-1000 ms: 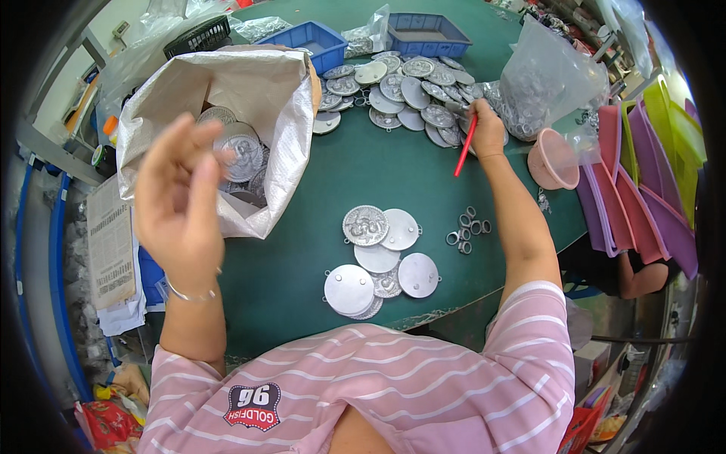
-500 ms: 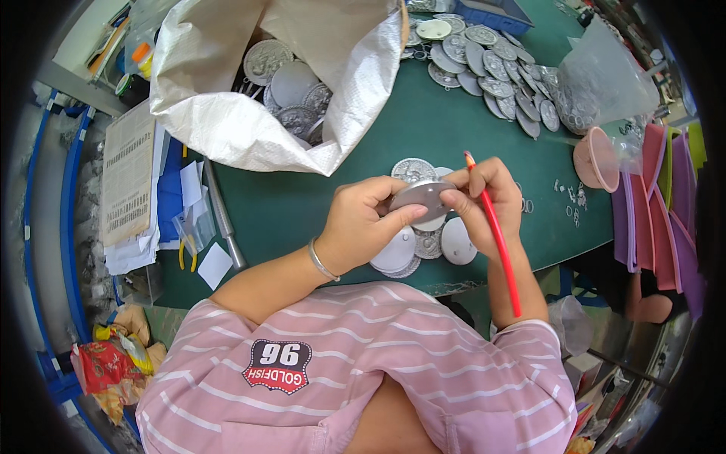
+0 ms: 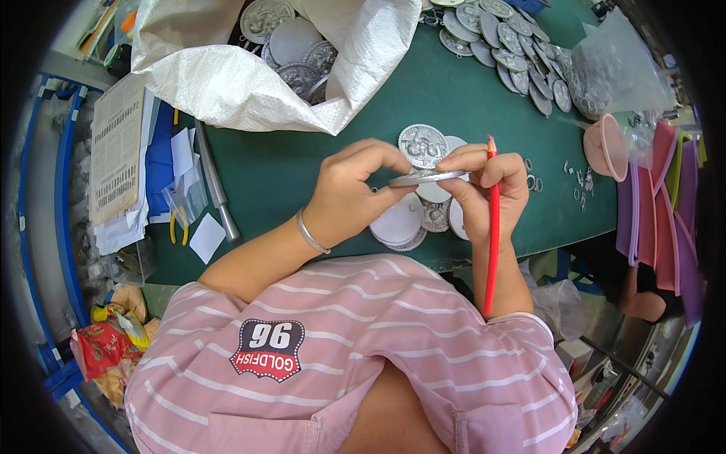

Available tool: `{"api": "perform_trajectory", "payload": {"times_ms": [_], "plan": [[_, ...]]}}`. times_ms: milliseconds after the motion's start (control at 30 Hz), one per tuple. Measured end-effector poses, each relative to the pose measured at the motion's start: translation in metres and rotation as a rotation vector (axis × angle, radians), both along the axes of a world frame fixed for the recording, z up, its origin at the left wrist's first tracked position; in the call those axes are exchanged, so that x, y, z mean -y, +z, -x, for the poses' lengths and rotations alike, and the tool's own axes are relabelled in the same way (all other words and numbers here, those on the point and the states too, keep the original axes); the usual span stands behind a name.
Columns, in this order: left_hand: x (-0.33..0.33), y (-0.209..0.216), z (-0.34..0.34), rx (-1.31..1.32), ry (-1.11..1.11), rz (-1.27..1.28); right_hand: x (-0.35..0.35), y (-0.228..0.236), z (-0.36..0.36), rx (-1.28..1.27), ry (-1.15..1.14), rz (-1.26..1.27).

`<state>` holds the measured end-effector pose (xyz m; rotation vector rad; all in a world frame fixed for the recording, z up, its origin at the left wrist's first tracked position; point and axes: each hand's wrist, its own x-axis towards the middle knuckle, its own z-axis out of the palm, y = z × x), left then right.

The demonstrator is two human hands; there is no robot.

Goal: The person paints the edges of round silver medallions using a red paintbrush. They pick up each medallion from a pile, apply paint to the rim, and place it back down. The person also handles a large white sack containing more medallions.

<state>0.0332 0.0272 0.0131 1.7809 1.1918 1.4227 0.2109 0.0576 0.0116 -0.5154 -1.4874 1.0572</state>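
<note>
My left hand [image 3: 344, 189] pinches one side of a silver-grey metal medallion [image 3: 426, 178], now seen nearly edge-on. The thumb and fingers of my right hand [image 3: 495, 185] are closed on its other side. A long red pencil [image 3: 493, 250] is tucked between the fingers of my right hand, tip pointing away from me. Under and around my hands lie several more round medallions. One with a raised relief [image 3: 423, 146] faces up just beyond the held one, and a plain-backed disc [image 3: 398, 219] lies nearer me. My right hand partly covers others.
A white woven sack [image 3: 242, 98] with medallions inside stands at the far left. Many medallions [image 3: 522, 57] are heaped at the far right beside a clear plastic bag [image 3: 616, 68]. A pink cup [image 3: 605, 147], small rings [image 3: 533, 175], a tapered metal rod [image 3: 214, 178] and papers [image 3: 117, 151] also lie on the green table.
The held medallion has turned from showing its flat face to nearly edge-on. My left fingers have lifted and spread along its edge. The view has shifted, so the table's things sit higher in the picture.
</note>
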Motion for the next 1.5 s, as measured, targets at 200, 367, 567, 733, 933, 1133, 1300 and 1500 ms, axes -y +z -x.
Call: {"api": "perform_trajectory", "payload": {"times_ms": [200, 367, 567, 733, 933, 1133, 1300, 1500], "plan": [[0.004, -0.001, 0.007, 0.026, 0.055, -0.085, -0.001, 0.004, 0.000, 0.165, -0.046, -0.012], [0.007, 0.004, 0.005, -0.047, 0.018, -0.106, -0.002, 0.000, 0.005, 0.261, 0.046, -0.209], [0.003, -0.001, 0.007, 0.075, -0.054, 0.127, 0.003, -0.003, 0.002, -0.057, 0.026, 0.061], [0.008, -0.007, 0.010, 0.119, -0.027, 0.046, 0.004, -0.001, 0.000, -0.131, 0.043, 0.230], [0.009, 0.000, 0.013, 0.026, 0.043, -0.083, 0.006, -0.003, 0.000, 0.097, -0.018, 0.055], [0.009, 0.010, 0.011, -0.077, -0.009, -0.076, 0.008, -0.006, 0.009, 0.015, 0.039, 0.021], [0.009, 0.003, 0.012, 0.186, -0.094, 0.400, 0.009, -0.008, 0.006, -0.328, 0.101, 0.308], [0.017, 0.008, 0.007, 0.697, -0.248, 0.756, 0.010, -0.010, 0.002, -0.301, 0.095, 0.233]]}}
